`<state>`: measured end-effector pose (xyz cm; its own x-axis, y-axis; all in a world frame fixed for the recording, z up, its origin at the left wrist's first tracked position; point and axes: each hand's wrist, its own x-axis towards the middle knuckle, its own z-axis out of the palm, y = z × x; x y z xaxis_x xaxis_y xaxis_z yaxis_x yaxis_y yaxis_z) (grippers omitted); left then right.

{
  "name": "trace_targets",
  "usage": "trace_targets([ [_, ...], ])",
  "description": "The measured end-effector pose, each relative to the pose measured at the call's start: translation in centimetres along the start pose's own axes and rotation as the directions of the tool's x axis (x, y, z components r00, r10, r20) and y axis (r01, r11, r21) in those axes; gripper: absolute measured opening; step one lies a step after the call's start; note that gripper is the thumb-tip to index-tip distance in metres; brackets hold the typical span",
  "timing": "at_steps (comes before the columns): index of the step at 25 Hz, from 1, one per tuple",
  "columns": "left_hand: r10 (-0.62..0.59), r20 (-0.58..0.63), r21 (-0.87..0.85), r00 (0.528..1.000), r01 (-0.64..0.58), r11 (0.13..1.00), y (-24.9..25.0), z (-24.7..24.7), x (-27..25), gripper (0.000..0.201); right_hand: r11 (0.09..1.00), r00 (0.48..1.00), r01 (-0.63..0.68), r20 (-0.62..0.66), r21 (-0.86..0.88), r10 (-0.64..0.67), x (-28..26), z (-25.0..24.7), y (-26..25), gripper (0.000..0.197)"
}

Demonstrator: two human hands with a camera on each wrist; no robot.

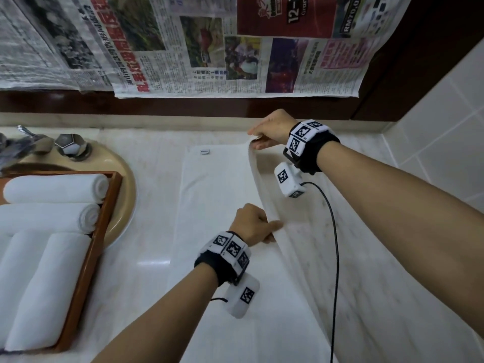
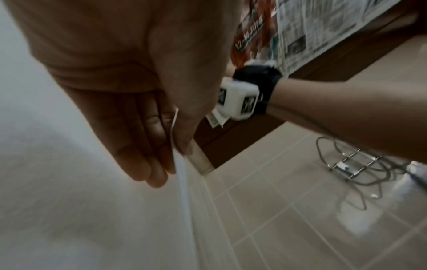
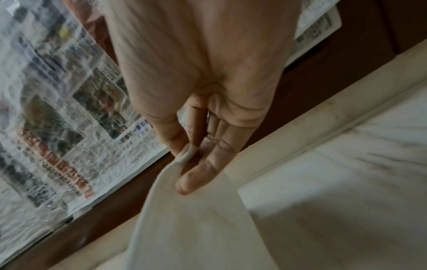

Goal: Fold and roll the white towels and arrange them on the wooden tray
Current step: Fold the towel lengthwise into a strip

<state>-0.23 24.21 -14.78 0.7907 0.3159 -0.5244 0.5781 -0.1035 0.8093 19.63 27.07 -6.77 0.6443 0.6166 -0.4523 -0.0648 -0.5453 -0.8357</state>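
Towel point(image 1: 209, 205) white terry, flat; L hand point(image 1: 251, 224) & R hand point(image 1: 272, 128) pinch lifted edge.

I count four rolled towels point(image 1: 55, 188) on one wooden tray point(image 1: 104, 213), and one flat towel point(image 1: 209, 205) spread on the worktop point(image 1: 146, 258); two hands, left hand point(image 1: 251, 224) and right hand point(image 1: 272, 128), two newspaper sheets point(image 1: 209, 48), one tap point(image 1: 28, 140)

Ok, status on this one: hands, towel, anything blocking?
Left hand and right hand each pinch the flat towel's right edge, lifted mid-fold. Four rolled towels on the wooden tray. Nothing blocking.
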Motion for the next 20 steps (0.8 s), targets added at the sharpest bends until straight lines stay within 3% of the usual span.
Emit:
trace_targets([
  [4, 0.024, -0.04, -0.241, 0.999, -0.033, 0.97, 1.6, -3.3, -1.9, 0.037, 0.998, 0.998, 0.0, -0.055, -0.06, -0.003, -0.1, -0.1, -0.1, 0.024],
  [7, 0.029, -0.074, -0.3, 0.997, -0.05, 0.953, 1.5, -6.6, -3.7, 0.037, 0.98, 0.992, 0.116, -0.02, -0.162, -0.121, 0.3, 1.1, -0.9, 0.027],
  [11, -0.056, -0.101, -0.334, 0.993, 0.019, 0.942, -2.6, -11.4, -5.1, 0.038, 0.924, 0.97, 0.236, 0.015, -0.301, -0.243, 1.7, 4.7, -1.7, 0.02],
  [13, -0.139, -0.122, -0.333, 0.983, 0.092, 0.939, -5.3, -12.7, -5.1, 0.046, 0.858, 0.954, 0.293, 0.069, -0.423, -0.291, 2.7, 6.9, -1.7, 0.014],
  [16, -0.225, -0.225, -0.337, 0.948, 0.141, 0.931, -8.3, -12.8, -4.6, 0.036, 0.686, 0.911, 0.386, 0.139, -0.616, -0.389, 4.3, 10.3, -1.0, 0.015],
  [20, -0.238, -0.452, -0.275, 0.86, 0.12, 0.954, -10.9, -11.8, -3.3, 0.042, 0.562, 0.937, 0.312, 0.15, -0.766, -0.315, 6.6, 14.2, 0.8, 0.025],
])
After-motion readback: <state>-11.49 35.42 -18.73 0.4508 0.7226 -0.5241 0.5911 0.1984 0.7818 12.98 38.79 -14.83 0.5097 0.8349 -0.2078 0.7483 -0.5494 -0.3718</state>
